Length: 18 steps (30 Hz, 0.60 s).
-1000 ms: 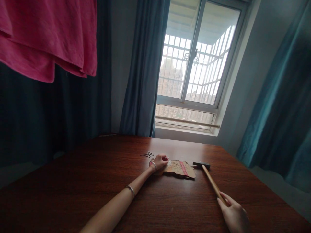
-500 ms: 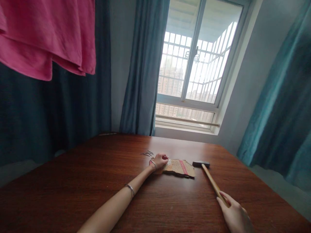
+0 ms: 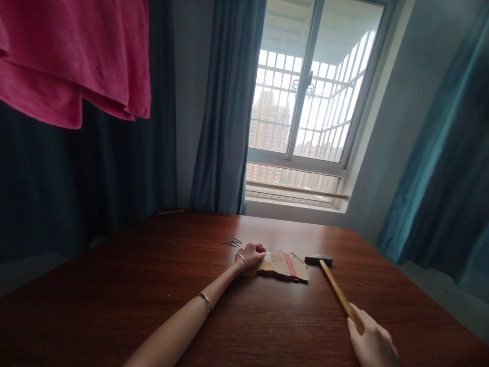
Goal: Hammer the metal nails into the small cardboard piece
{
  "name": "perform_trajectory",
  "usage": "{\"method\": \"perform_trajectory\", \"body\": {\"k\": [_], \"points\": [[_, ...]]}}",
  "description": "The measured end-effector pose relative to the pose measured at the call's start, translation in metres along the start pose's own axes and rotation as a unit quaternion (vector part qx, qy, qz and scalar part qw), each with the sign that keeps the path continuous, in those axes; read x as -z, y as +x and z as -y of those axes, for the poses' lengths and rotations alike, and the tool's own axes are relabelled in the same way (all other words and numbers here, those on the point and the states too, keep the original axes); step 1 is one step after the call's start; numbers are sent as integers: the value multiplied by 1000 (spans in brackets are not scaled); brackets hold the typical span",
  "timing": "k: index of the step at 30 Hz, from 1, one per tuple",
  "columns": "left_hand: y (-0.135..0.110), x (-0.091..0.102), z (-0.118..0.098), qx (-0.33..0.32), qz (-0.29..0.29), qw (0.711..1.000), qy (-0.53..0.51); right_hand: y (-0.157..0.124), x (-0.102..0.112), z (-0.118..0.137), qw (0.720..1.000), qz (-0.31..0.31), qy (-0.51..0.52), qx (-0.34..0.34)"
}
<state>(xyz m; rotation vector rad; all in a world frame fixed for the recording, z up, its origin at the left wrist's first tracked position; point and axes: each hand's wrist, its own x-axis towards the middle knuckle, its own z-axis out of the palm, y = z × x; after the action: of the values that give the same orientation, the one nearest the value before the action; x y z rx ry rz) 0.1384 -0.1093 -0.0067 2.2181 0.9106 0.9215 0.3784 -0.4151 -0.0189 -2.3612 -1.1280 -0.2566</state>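
One left hand (image 3: 252,256) stretched out over a brown table (image 3: 237,326), placed at the left end of a piece of cardboard (image 3: 281,265). Fingers curled inward above the cardboard; unable to tell from this angle if clamped on anything small. Bracelet (image 3: 205,300) on the left forearm, second band (image 3: 242,260) at the wrist.

Cardboard lying at mid-table, tan, marked with dark speckles and one pink band toward the right end; near edge ragged, left end partly hidden behind the hand. Several thin dark nails (image 3: 233,242) in a loose group on the table, just beyond the left wrist, apart from the cardboard.

Right hand (image 3: 372,337) at lower right, fingers and thumb clamped around the wooden handle of a hammer (image 3: 336,289), near the handle's end. Dark hammer head just beside the cardboard's right end; unable to confirm contact with cardboard or table.

Beyond the table: barred window (image 3: 299,97), blue curtain (image 3: 223,117) to its left, second curtain (image 3: 439,158) at far right. Pink cloth (image 3: 82,61) hanging at upper left.
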Motion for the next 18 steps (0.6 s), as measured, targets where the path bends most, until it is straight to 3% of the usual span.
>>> {"method": "perform_trajectory", "body": {"k": [4, 8, 11, 14, 18], "points": [[0, 0, -1, 2, 5, 1000, 12, 24, 2, 53, 992, -68, 5, 102], [-2, 2, -5, 1, 2, 1000, 13, 53, -11, 128, 970, 7, 79, 230], [-3, 4, -9, 0, 2, 1000, 12, 72, -31, 168, 956, 70, 112, 264], [-4, 5, -11, 3, 4, 1000, 15, 86, -54, 185, 952, 103, 110, 266], [-3, 3, -10, 9, 8, 1000, 2, 93, -80, 189, 954, 96, 93, 269]]}}
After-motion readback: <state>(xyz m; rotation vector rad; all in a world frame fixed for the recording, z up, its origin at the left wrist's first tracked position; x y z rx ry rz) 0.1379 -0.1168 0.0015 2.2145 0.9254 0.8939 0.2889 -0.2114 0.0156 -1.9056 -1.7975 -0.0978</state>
